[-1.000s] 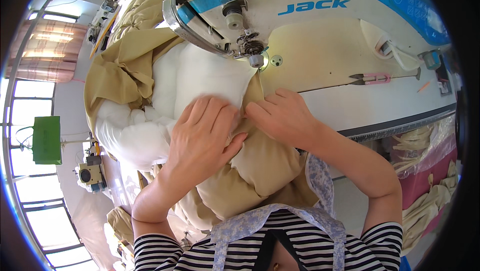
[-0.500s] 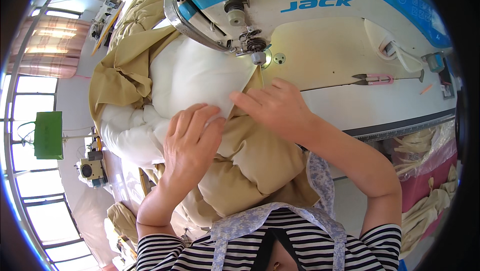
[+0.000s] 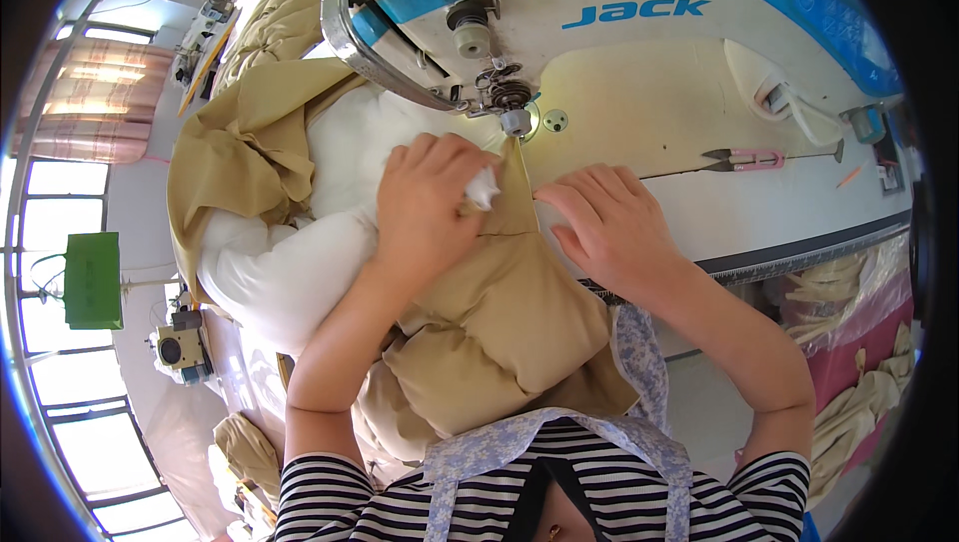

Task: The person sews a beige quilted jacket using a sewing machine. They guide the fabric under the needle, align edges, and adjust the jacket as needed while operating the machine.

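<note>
A quilted tan piece with white padding (image 3: 290, 267) lies under the head of a sewing machine (image 3: 639, 2). Its tan fabric (image 3: 514, 202) runs in a narrow strip up to the presser foot area, with puffy tan sections toward my lap. My left hand (image 3: 430, 202) is closed on the white padding, and a crumpled white tuft sticks out beside its fingers. My right hand (image 3: 609, 227) lies on the machine bed with thumb and forefinger apart, the forefinger tip at the strip's right edge. The needle is too small to make out.
Pink-handled thread snips (image 3: 744, 158) lie on the machine bed at the right, beyond a ruler strip (image 3: 799, 260) along the near edge. More tan fabric (image 3: 275, 27) is heaped at the far left. A green bag (image 3: 93, 280) hangs at the left.
My left hand has moved up and right, bunching the white padding. My right hand has shifted right and slightly down, off the padding's edge. The tan strip shows wider and flatter.
</note>
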A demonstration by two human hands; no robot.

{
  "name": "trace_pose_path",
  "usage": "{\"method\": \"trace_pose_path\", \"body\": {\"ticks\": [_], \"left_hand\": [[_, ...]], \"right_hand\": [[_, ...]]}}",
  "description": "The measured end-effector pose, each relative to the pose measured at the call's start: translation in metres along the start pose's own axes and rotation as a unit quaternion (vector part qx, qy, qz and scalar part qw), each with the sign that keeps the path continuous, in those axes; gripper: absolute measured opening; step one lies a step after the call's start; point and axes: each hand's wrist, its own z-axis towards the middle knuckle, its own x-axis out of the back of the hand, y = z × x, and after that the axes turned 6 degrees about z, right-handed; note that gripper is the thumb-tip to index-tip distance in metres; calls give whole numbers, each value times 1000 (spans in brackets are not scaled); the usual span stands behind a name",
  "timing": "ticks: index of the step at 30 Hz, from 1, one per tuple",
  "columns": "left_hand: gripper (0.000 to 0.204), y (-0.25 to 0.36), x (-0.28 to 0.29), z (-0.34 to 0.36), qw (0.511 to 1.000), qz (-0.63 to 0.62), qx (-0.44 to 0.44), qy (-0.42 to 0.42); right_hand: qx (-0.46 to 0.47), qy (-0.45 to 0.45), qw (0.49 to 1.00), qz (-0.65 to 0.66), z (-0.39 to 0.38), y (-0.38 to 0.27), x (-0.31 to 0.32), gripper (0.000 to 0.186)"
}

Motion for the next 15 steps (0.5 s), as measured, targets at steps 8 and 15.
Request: {"method": "trace_pose_path", "body": {"ticks": [8, 15], "left_hand": [[17, -2, 12, 20, 987, -96, 127, 16], [35, 21, 10, 15, 999, 31, -2, -38]], "right_hand": [[73, -87, 992, 49, -5, -12, -23, 43], [139, -110, 982, 69, -11, 12, -25, 32]]}}
